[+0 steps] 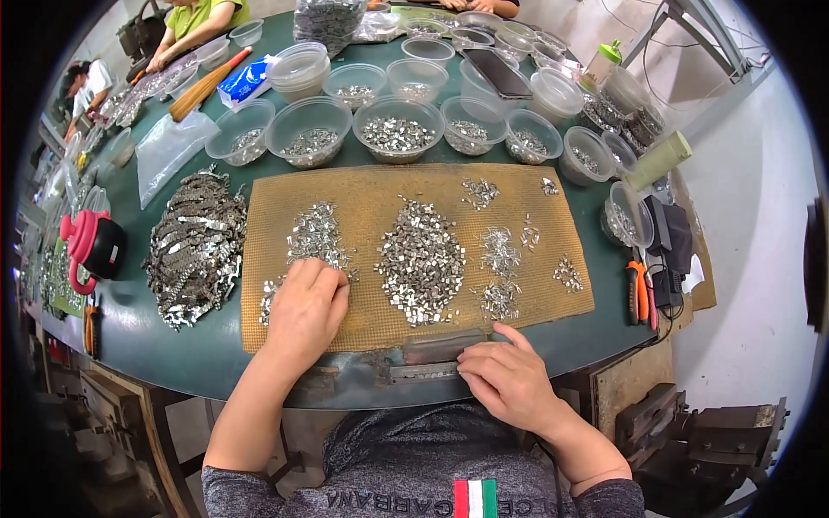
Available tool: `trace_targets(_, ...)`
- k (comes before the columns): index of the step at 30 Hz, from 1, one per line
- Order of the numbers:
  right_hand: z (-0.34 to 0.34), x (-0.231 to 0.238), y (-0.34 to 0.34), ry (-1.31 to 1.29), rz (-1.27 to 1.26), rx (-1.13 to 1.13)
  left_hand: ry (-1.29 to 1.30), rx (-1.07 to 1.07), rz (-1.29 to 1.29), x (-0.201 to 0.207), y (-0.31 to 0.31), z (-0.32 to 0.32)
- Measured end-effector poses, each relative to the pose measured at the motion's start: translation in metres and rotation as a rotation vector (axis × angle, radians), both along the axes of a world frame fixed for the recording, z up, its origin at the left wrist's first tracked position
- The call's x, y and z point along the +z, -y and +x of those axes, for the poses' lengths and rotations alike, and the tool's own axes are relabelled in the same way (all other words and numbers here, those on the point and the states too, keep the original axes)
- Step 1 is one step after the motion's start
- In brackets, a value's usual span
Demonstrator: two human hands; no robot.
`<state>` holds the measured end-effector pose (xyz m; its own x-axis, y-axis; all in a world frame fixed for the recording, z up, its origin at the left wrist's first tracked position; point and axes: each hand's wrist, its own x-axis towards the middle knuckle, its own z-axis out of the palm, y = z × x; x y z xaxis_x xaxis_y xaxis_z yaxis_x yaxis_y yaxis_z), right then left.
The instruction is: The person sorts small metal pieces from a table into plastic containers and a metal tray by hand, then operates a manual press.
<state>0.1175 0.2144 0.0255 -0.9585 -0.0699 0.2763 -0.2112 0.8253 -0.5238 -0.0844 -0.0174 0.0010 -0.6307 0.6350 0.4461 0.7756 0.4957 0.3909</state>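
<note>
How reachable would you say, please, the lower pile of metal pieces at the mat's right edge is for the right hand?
Probably yes: only bare mat and tabletop seem to lie between that pile and the right hand.

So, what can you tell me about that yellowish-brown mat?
The yellowish-brown mat is flat and roughly rectangular, with a fine gridded texture and darker patches toward its far edge; its material is unclear. It lies on the green table, bearing heaps of small metal pieces, the largest near its middle. The left hand is over its left part; any contact is hidden.
</note>
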Motion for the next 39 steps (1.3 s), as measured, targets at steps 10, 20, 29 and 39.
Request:
trace_targets(10, -0.001, -0.007, 0.005, -0.057, 0.080, -0.008, 0.319, 0.018, 0.073, 0.010, 0.011, 0.017)
trace_targets(20, 0.009, -0.017, 0.008, -0.161, 0.206, 0.005, 0.490, -0.125, 0.172, 0.008, 0.007, 0.043)
trace_targets(29, 0.007, -0.015, -0.002, -0.115, 0.129, 0.031, 0.598, -0.330, 0.189, 0.006, -0.022, 0.069)
trace_targets(39, -0.018, -0.004, 0.014, -0.132, -0.129, 0.024, 0.453, -0.380, 0.239, 0.011, -0.029, 0.083)
